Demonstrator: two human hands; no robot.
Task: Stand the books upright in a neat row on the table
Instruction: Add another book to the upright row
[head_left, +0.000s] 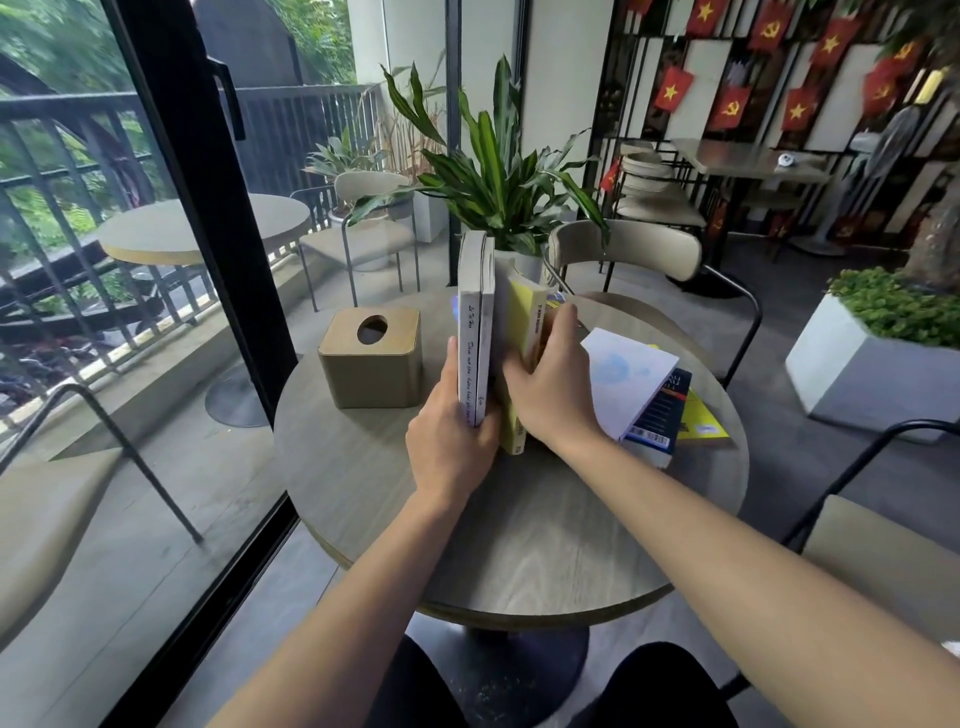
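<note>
While both grips clasp books: two standing books (475, 332), three flat books (644, 395), one table (519, 545).

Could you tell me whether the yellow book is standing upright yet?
Not quite. The yellow book leans to the right under the right hand, while the grey books beside it stand straight, steadied by the left hand.

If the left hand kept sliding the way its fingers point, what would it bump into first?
Probably nothing on the table: the left hand points away along the white book it holds. Beyond that edge stands the potted plant, though depth is unclear.
</note>
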